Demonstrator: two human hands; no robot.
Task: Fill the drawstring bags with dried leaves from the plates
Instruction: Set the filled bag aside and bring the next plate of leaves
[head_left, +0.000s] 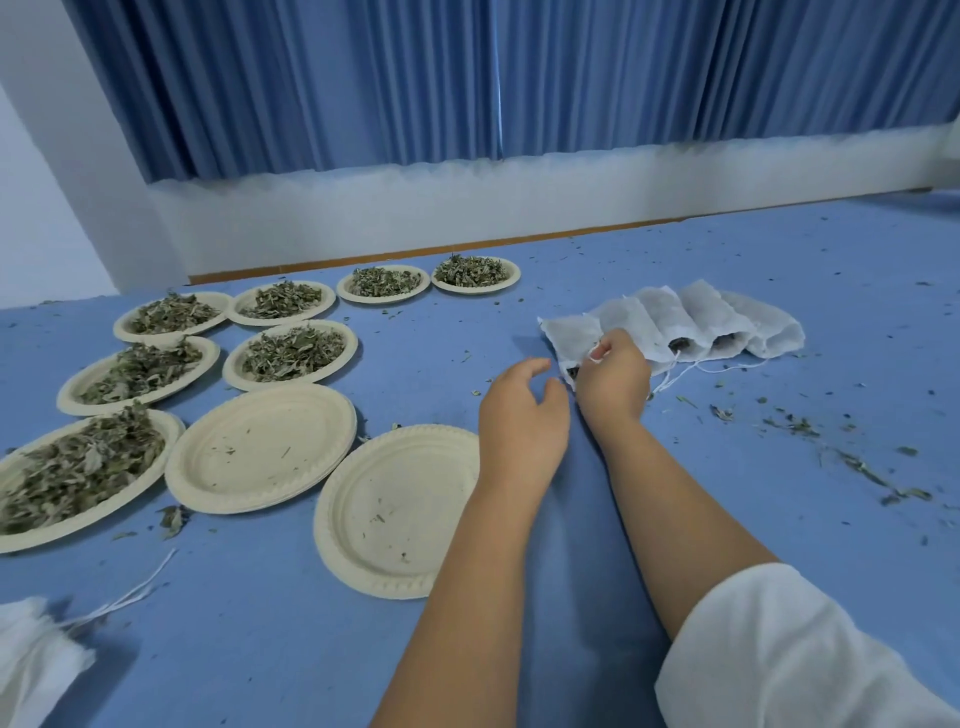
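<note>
Several white drawstring bags (701, 322) lie overlapped in a row on the blue table, dark leaves showing at their mouths. My right hand (613, 379) rests on the nearest bag (571, 335) and pinches its white drawstring (596, 353) between thumb and finger. My left hand (522, 415) hovers just left of that bag, fingers loosely curved and holding nothing. Several paper plates heaped with dried leaves (293, 353) stand at the left. Two bare plates (260, 447) (400, 512) lie nearer me.
A pile of unfilled white bags (31, 654) with loose strings sits at the bottom left corner. Leaf crumbs (852, 462) are scattered over the right side of the table. A blue curtain (493, 78) and white wall stand behind the far table edge.
</note>
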